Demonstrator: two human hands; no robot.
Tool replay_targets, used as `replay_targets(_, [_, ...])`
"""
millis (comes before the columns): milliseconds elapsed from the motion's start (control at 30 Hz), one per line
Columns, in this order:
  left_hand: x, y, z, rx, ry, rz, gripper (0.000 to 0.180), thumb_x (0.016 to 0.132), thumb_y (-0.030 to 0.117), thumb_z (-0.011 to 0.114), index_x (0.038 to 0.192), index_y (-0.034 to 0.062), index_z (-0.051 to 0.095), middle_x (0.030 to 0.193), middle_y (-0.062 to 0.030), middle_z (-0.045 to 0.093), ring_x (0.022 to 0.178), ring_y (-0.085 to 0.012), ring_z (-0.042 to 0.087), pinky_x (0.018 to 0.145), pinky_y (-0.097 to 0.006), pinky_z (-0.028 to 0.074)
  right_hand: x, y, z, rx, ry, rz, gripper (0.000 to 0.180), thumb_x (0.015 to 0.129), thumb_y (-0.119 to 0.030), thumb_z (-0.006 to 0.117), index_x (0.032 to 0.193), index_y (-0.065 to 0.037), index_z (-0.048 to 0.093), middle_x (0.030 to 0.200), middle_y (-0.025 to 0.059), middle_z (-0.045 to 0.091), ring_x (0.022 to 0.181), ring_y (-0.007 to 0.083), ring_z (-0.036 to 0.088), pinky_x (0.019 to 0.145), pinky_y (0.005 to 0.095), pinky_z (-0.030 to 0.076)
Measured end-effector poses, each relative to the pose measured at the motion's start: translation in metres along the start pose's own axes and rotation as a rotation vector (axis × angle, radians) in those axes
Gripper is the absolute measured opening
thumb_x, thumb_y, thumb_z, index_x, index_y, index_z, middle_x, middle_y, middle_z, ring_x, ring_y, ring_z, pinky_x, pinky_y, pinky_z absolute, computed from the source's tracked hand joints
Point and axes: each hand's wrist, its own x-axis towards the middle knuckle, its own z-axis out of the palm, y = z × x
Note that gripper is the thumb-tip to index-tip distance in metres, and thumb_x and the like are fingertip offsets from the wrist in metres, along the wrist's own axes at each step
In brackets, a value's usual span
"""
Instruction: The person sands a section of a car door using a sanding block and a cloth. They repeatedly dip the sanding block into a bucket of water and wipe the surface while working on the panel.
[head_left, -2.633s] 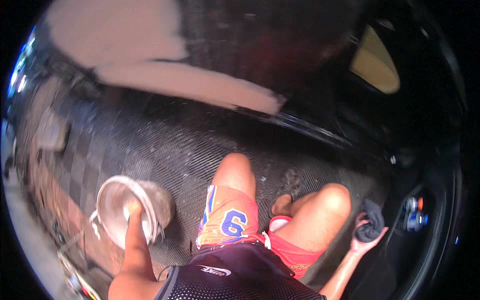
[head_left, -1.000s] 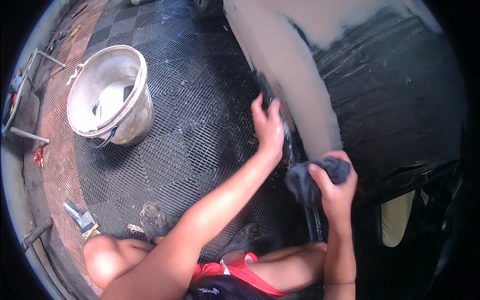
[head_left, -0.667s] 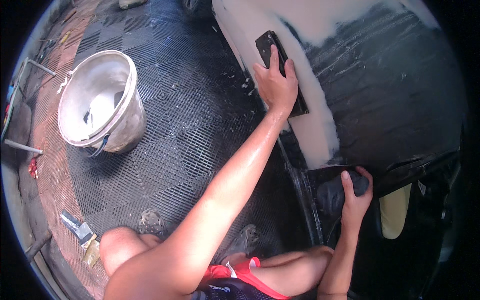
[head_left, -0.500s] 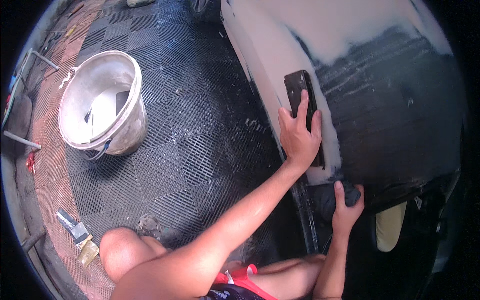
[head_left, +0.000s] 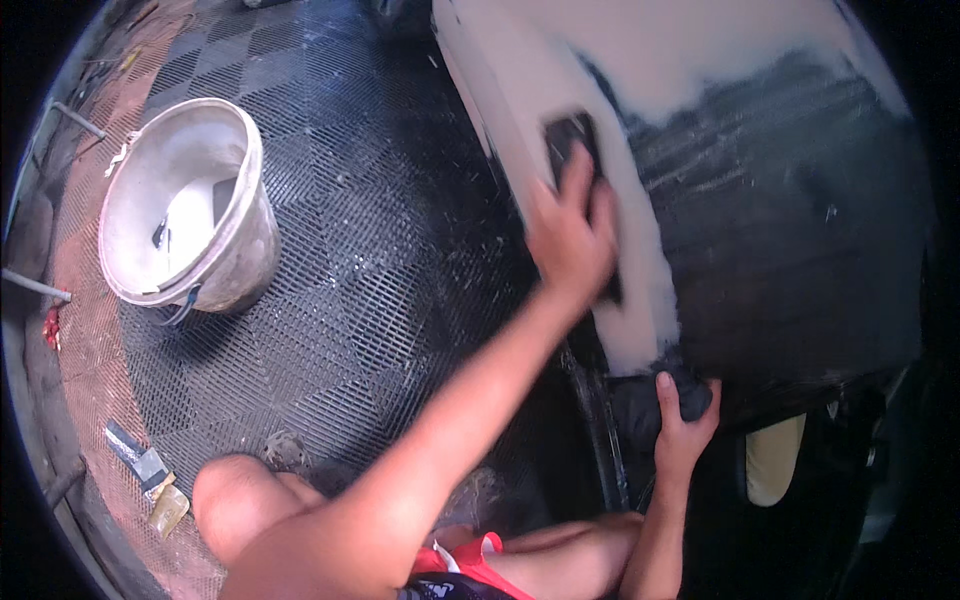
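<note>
My left hand (head_left: 575, 240), blurred by motion, grips a long dark sanding block (head_left: 571, 130) from above. The block lies along a pale, filler-coated strip (head_left: 640, 300) of a car body panel. Beside that strip, the panel's dark, scuffed area (head_left: 790, 230) spreads to the right. Down at the panel's lower edge, my right hand (head_left: 686, 435) is closed on a dark, crumpled lump (head_left: 694, 398), a cloth or sponge; which of the two I cannot tell. Its thumb and fingers press round the lump from both sides.
A dirty white bucket (head_left: 255, 240) with pale liquid and a dark flat piece inside stands on the black grid floor mat (head_left: 370, 300) to the left. Scraps of sandpaper (head_left: 140, 455) lie by my knee. Metal bars (head_left: 40, 287) jut in from the left edge.
My left hand and the sanding block have moved up and left along the pale strip. My right hand keeps its hold on the dark lump. The whole view has shifted slightly.
</note>
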Motion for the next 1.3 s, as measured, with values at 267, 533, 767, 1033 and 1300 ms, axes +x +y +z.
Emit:
replay_targets(267, [0.043,-0.012,0.006,0.016,0.025,-0.094,0.051,0.097,0.033,0.069,0.144,0.015,0.063,0.136,-0.0284,0.056,0.128,-0.0462,0.057,0.107,-0.052,0.048,-0.001,0.005,0.018,0.048,-0.053,0.057,0.053,0.089,-0.021,0.087,0.131,0.002,0.064,0.124,0.0125,0.071,0.114,0.0218,0.064,0.104,0.0357,0.047])
replay_targets(533, [0.146,-0.05,-0.005,0.143,0.047,-0.176,0.051,0.097,0.036,0.064,0.146,0.0205,0.061,0.124,-0.0258,0.057,0.117,-0.0444,0.06,0.095,-0.053,0.052,0.001,-0.004,0.017,0.11,-0.11,0.071,0.056,0.087,-0.024,0.089,0.129,0.004,0.064,0.122,0.0148,0.072,0.11,0.0242,0.067,0.102,0.038,0.049])
replay_targets(767, [-0.032,0.004,-0.012,-0.021,-0.051,0.048,0.057,0.093,0.023,0.073,0.149,0.0177,0.06,0.133,-0.0282,0.053,0.124,-0.0467,0.057,0.106,-0.048,0.049,-0.005,0.013,0.017,-0.07,-0.105,0.055,0.051,0.085,-0.027,0.09,0.119,0.004,0.067,0.111,0.0184,0.076,0.104,0.0294,0.072,0.097,0.0412,0.053])
replay_targets(1033, [0.133,-0.107,-0.046,0.098,0.041,0.005,0.054,0.093,0.035,0.075,0.144,0.0229,0.064,0.108,-0.0164,0.06,0.1,-0.0356,0.065,0.09,-0.044,0.054,-0.009,-0.038,0.016,-0.119,-0.613,0.232,0.047,0.084,-0.04,0.089,0.103,0.001,0.075,0.091,0.0126,0.077,0.085,0.0213,0.072,0.083,0.0369,0.056])
replay_targets(1300, [0.005,-0.022,-0.129,-0.434,-0.55,0.187,0.058,0.082,0.017,0.089,0.135,0.0077,0.068,0.116,-0.008,0.061,0.105,-0.0187,0.059,0.094,-0.037,0.051,-0.008,-0.056,0.04,0.347,-0.512,0.128,0.051,0.088,-0.035,0.088,0.12,0.001,0.073,0.107,0.0103,0.077,0.099,0.0159,0.071,0.092,0.0334,0.055])
